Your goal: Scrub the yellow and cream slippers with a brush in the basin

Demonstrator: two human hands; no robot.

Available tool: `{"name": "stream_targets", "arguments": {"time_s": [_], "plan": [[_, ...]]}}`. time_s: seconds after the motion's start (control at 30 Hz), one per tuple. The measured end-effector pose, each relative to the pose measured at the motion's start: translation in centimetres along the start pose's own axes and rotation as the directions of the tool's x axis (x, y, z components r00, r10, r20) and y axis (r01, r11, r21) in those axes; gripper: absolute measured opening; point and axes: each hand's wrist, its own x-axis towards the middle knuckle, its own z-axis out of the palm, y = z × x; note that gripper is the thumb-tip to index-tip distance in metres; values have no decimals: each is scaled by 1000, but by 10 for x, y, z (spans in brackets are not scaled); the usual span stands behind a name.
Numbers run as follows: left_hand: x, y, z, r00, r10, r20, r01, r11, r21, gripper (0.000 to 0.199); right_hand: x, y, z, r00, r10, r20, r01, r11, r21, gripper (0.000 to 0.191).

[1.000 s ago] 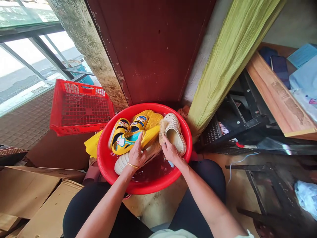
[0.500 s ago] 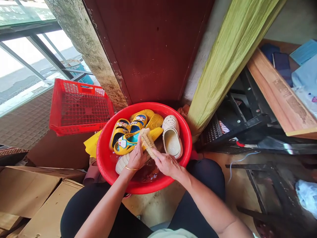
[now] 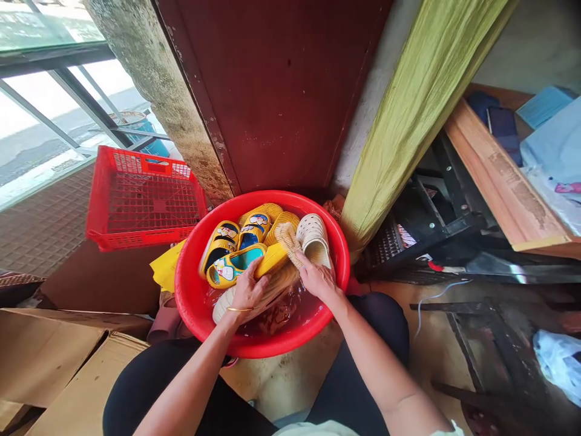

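Over the red basin (image 3: 187, 309), my left hand (image 3: 249, 292) grips a yellow child's shoe (image 3: 273, 259) with a teal inside and a cartoon figure on its strap. In my right hand (image 3: 318, 280) is a scrub brush (image 3: 287, 237) with pale bristles, held at the shoe's right end. A cream clog (image 3: 312, 229) leans against the basin's right side, partly behind my right hand. Another cream shoe (image 3: 223, 304) lies below my left hand, partly covered. Several yellow sandals (image 3: 223, 237) are heaped at the back left, and water shows at the bottom.
A red plastic crate (image 3: 147, 200) stands left of the basin, with cardboard boxes (image 3: 49, 351) nearer me. Behind is a dark red door (image 3: 276, 97). A green curtain (image 3: 399, 139) hangs at the right, beside a wooden drawer (image 3: 503, 175) and a dark metal frame.
My right hand has moved the brush slightly right, off the shoe's middle toward its right end. The left hand now sits lower along the shoe, which has turned a little.
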Motion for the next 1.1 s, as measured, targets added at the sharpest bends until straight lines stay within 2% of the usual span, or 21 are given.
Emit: {"name": "stream_targets", "arguments": {"time_s": [0.13, 0.23, 0.3, 0.43, 0.5, 0.6, 0.73, 0.8, 0.87, 0.97, 1.1], "plan": [[-2, 4, -7, 999, -38, -25, 33, 983, -178, 55, 2, -1, 6, 998, 52, -26, -52, 998, 21, 64], [-2, 9, -16, 986, -162, -35, 139, 922, -361, 57, 2, -1, 9, 997, 22, -74, -17, 998, 68, 62], [-1, 14, -20, 967, -255, -9, 214, 829, -516, 58, 3, 1, 10, 993, 22, -117, -10, 995, 95, 61], [2, 24, -21, 908, -406, 102, 335, 558, -759, 53, 2, 1, 11, 979, 39, -202, -14, 992, 128, 62], [5, 26, -20, 865, -481, 141, 380, 444, -812, 48, 0, -2, 12, 969, 16, -245, 20, 989, 143, 62], [10, 22, -19, 808, -569, 153, 396, 332, -856, 39, -10, -12, 18, 957, -66, -284, 109, 984, 139, 62], [20, 13, -19, 756, -633, 168, 416, 267, -869, 19, -24, -24, 28, 950, -246, -192, 263, 963, 63, 63], [25, 11, -19, 746, -641, 181, 434, 263, -862, 10, -26, -22, 30, 942, -288, -171, 302, 951, 60, 62], [30, 11, -20, 743, -636, 208, 466, 268, -843, 7, -22, -14, 26, 950, -232, -211, 257, 961, 99, 60], [35, 13, -23, 719, -648, 250, 510, 250, -823, 5, -9, 2, 17, 946, -46, -321, 125, 965, 232, 60], [34, 13, -28, 676, -679, 285, 533, 184, -826, 5, 4, 7, 12, 910, 63, -410, 117, 909, 401, 68]]}}
